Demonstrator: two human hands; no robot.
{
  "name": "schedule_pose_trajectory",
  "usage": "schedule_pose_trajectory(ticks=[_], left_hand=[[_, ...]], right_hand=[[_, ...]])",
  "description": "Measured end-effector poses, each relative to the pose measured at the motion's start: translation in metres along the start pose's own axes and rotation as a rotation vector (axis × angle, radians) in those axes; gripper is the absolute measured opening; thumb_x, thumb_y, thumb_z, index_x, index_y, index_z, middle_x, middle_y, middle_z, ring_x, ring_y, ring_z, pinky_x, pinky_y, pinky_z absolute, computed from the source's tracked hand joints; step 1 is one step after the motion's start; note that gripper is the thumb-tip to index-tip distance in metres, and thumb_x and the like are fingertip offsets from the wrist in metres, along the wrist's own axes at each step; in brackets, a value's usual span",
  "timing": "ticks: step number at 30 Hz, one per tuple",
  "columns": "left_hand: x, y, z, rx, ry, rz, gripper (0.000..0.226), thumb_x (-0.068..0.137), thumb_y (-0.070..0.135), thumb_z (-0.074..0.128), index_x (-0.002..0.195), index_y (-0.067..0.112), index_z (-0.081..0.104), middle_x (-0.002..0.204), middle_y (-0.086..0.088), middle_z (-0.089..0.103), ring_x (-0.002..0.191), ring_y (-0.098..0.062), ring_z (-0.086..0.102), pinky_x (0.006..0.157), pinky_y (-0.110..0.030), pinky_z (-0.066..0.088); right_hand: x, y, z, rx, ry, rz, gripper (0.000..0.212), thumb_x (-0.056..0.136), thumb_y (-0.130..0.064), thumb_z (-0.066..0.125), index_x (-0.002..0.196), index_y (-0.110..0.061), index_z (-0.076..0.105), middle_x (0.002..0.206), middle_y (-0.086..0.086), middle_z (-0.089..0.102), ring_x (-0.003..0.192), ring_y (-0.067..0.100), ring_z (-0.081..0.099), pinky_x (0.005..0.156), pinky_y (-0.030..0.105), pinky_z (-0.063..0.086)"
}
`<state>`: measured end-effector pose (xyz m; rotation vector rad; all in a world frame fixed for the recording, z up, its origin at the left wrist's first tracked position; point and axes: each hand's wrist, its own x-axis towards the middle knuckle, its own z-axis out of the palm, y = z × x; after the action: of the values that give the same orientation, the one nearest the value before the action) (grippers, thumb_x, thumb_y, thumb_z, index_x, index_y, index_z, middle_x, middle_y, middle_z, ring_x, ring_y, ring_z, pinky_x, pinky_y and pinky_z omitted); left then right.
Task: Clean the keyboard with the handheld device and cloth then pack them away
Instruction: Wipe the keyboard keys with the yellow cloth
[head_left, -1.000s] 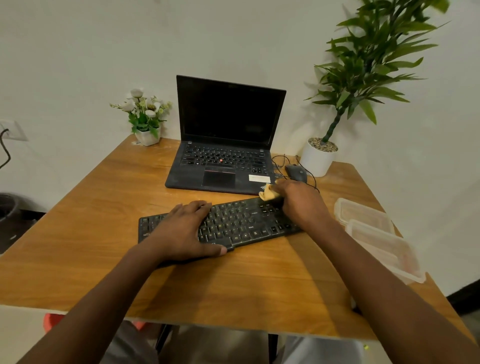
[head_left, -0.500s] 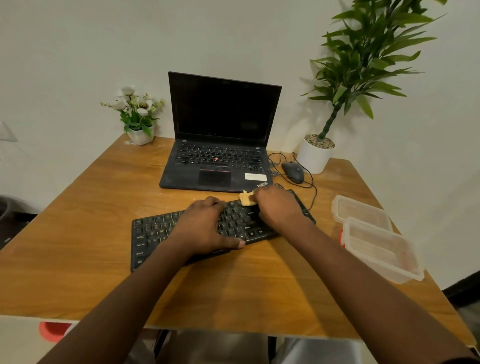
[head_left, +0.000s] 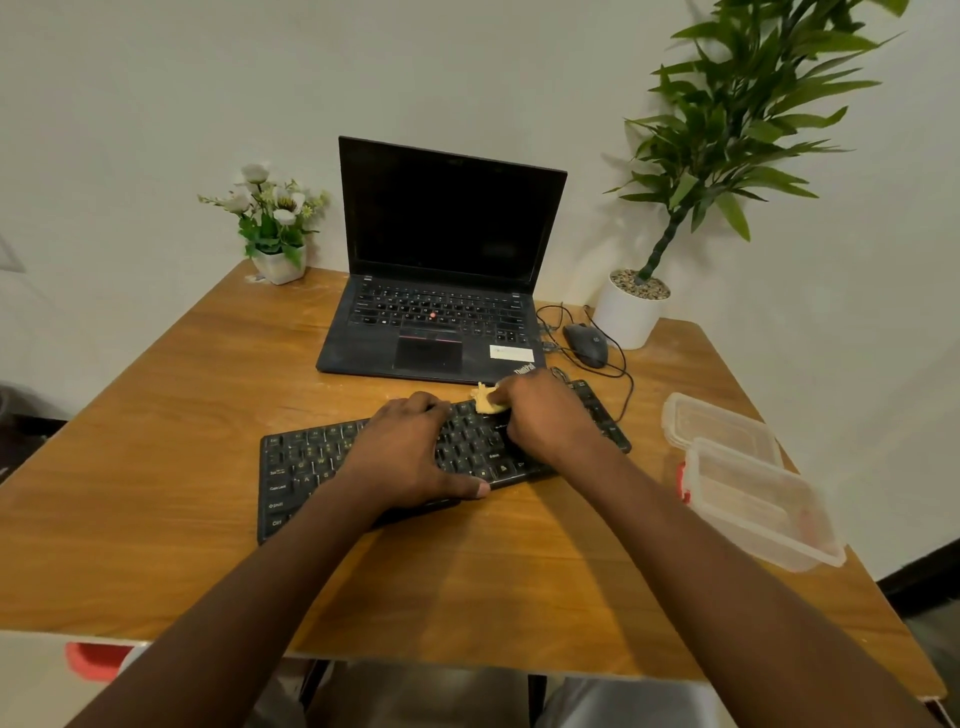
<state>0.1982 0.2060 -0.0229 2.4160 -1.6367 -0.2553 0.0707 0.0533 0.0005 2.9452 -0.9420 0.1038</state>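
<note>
A black keyboard (head_left: 306, 467) lies across the middle of the wooden table (head_left: 156, 415). My left hand (head_left: 410, 452) rests flat on its middle keys, thumb at the front edge. My right hand (head_left: 545, 410) grips a small yellow cloth (head_left: 485, 402) and presses it onto the keys near the keyboard's far edge. Only a corner of the cloth shows past my fingers. A clear plastic container (head_left: 758, 504) and its lid (head_left: 719, 426) sit at the right of the table. No handheld device is in view.
An open black laptop (head_left: 441, 291) stands behind the keyboard. A wired mouse (head_left: 587, 343) and its cable lie right of it. A potted plant (head_left: 631, 306) stands at the back right, a small flower pot (head_left: 278, 260) at the back left.
My right hand has slid the cloth leftward along the keyboard's far edge, from its right end toward the middle. My left hand has shifted right on the keys.
</note>
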Motion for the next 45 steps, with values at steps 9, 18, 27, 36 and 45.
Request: schedule_pose_trajectory(ticks=[9,18,27,36,45], left_hand=[[0.001,0.000,-0.001,0.005,-0.018,-0.021,0.129,0.059,0.096,0.064,0.161,0.024,0.031,0.160,0.004,0.036,0.142,-0.023,0.037,0.116,-0.043,0.035],[0.000,0.001,-0.002,-0.028,-0.010,-0.021,0.128,0.060,0.093,0.068,0.161,0.023,0.032,0.158,0.004,0.037,0.141,-0.021,0.039,0.114,-0.041,0.038],[-0.002,0.001,-0.004,-0.073,-0.030,-0.035,0.128,0.060,0.093,0.068,0.161,0.025,0.029,0.158,0.007,0.034,0.142,-0.019,0.037,0.115,-0.045,0.040],[-0.002,0.003,-0.005,-0.059,-0.025,-0.034,0.129,0.058,0.095,0.066,0.161,0.025,0.030,0.158,0.007,0.034,0.141,-0.018,0.037,0.112,-0.045,0.043],[-0.002,0.002,-0.004,-0.041,-0.010,-0.008,0.127,0.059,0.096,0.064,0.160,0.025,0.033,0.158,0.007,0.034,0.141,-0.018,0.037,0.110,-0.042,0.043]], right_hand=[[0.007,0.029,-0.020,-0.199,-0.049,0.077,0.034,0.097,-0.014,0.064,0.130,-0.017,0.070,0.121,0.013,0.070,0.110,0.029,0.066,0.087,0.040,0.057],[0.008,-0.010,0.005,-0.025,-0.012,0.050,0.033,0.095,-0.020,0.069,0.129,-0.019,0.071,0.123,0.011,0.069,0.118,0.027,0.062,0.099,0.043,0.056],[0.002,0.041,-0.005,-0.006,-0.069,0.140,0.050,0.097,-0.014,0.065,0.143,-0.033,0.062,0.137,0.011,0.061,0.115,0.028,0.065,0.089,0.041,0.057],[-0.012,0.037,-0.005,0.235,-0.035,0.087,0.049,0.093,-0.005,0.061,0.134,-0.029,0.071,0.144,0.001,0.064,0.132,0.023,0.057,0.107,0.044,0.051],[-0.069,0.028,0.003,0.074,0.013,-0.072,0.045,0.100,-0.017,0.061,0.143,-0.027,0.064,0.153,-0.004,0.052,0.136,0.021,0.042,0.108,0.038,0.044]])
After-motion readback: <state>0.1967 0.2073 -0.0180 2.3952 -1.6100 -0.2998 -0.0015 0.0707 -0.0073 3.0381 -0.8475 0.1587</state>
